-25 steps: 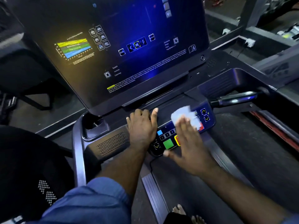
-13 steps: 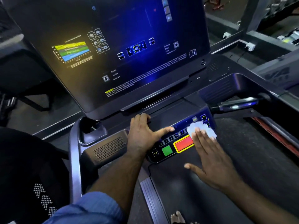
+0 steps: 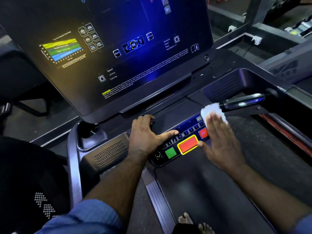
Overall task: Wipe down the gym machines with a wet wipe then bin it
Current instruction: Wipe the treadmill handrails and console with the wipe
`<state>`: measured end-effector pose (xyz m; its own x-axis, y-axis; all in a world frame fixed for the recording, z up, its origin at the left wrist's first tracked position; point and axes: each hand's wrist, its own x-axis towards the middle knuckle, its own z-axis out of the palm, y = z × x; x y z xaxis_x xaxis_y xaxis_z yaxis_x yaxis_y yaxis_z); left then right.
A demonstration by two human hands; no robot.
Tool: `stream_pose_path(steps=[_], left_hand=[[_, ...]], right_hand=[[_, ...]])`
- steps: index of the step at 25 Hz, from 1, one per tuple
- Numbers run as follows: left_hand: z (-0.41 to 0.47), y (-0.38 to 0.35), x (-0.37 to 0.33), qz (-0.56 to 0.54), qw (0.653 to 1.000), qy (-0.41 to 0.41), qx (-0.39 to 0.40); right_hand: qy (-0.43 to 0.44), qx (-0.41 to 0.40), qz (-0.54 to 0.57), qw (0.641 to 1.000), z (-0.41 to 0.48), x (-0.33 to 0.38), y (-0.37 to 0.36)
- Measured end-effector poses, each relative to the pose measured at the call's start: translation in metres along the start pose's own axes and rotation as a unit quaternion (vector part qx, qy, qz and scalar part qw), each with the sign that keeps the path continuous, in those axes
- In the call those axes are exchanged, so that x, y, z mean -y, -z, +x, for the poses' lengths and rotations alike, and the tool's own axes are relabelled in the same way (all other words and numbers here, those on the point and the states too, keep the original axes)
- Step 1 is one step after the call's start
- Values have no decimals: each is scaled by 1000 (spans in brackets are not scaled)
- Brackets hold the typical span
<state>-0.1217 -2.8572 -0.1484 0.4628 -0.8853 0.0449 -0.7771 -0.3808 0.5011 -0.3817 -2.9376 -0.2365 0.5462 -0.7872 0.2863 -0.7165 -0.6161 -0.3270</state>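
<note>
I stand on a treadmill facing its big dark console screen (image 3: 118, 53). Below it sits the button panel (image 3: 170, 152) with green, red and small number keys. My right hand (image 3: 221, 142) lies flat on the panel's right end, fingers pressing a white wet wipe (image 3: 211, 110) against it; the wipe sticks out beyond my fingertips. My left hand (image 3: 145, 137) rests palm down on the panel's left part, thumb stretched along the number keys, holding nothing.
A glossy handlebar grip (image 3: 243, 102) juts in from the right, just beyond the wipe. A cup holder (image 3: 89, 132) and speaker grille (image 3: 109, 154) lie left of the panel. The running belt (image 3: 211, 191) and my bare toes (image 3: 194, 222) are below. More gym frames stand at the far right.
My right hand has slid the wipe rightward along the panel, then up towards its far right corner near the handlebar. My left hand stayed put, its thumb spreading out along the keys.
</note>
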Motion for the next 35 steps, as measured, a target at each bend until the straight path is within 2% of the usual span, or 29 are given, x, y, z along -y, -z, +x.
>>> stream_pose_path(steps=[1, 2, 5, 6, 7, 10, 11, 14, 15, 16, 18, 20, 21, 22, 24, 26, 27, 28, 30, 31, 32, 33, 35], left_hand=[[0, 0, 0, -1, 1000, -1, -3], [0, -1, 1, 1, 1000, -2, -8], [-2, -1, 0, -6, 1000, -5, -11], [-1, 0, 1, -9, 1000, -3, -11], [0, -1, 1, -9, 1000, -1, -11], [-1, 0, 1, -12, 1000, -1, -8], [-1, -1, 1, -14, 1000, -5, -10], [-2, 2, 3, -36, 999, -4, -18], [-1, 3, 5, -45, 999, -1, -13], [0, 3, 7, -55, 998, 1, -7], [0, 2, 10, -79, 997, 3, -6], [3, 1, 12, -121, 992, 14, -18], [6, 1, 16, -147, 988, 25, -31], [9, 1, 20, -179, 982, 39, -44], [13, 0, 28, -252, 963, 63, -68], [14, -3, 34, -311, 944, 80, -80], [15, -4, 37, -334, 935, 89, -80], [14, -4, 39, -350, 928, 94, -82], [14, -4, 40, -351, 928, 96, -75], [14, -5, 40, -336, 935, 87, -67], [13, -6, 40, -315, 944, 74, -63], [12, -6, 40, -292, 952, 62, -64], [12, -5, 41, -258, 963, 52, -57]], right_hand=[[-35, -15, 37, 999, 15, 11, 1], [-23, -12, 51, 998, 19, 20, 0], [123, 48, -18, 991, -25, 14, -10], [134, 53, -33, 989, -33, 0, -9], [117, 46, -35, 991, -30, -10, -5], [-19, -2, 38, 999, 2, 9, -3], [-14, -3, 54, 998, 7, 24, -5], [107, 51, 26, 993, -24, 35, -11], [108, 60, 22, 992, -34, 27, -9], [85, 49, 16, 995, -36, 18, -8], [-16, 21, 30, 999, -20, 20, -4], [-117, 15, 66, 991, 5, 52, -2], [-123, 22, 72, 989, 13, 79, -2], [-88, 38, 70, 993, 11, 105, -4], [63, 97, 43, 992, -22, 144, -15], [180, 133, 1, 975, -50, 141, -15], [204, 124, -26, 971, -50, 129, -13], [184, 119, -46, 975, -42, 119, -9], [51, 115, -45, 991, -13, 117, 1], [11, 122, -33, 992, -2, 125, 3], [31, 134, -25, 990, 2, 135, 4], [103, 158, -27, 982, -1, 143, 3], [267, 202, -61, 940, -13, 130, 5]])
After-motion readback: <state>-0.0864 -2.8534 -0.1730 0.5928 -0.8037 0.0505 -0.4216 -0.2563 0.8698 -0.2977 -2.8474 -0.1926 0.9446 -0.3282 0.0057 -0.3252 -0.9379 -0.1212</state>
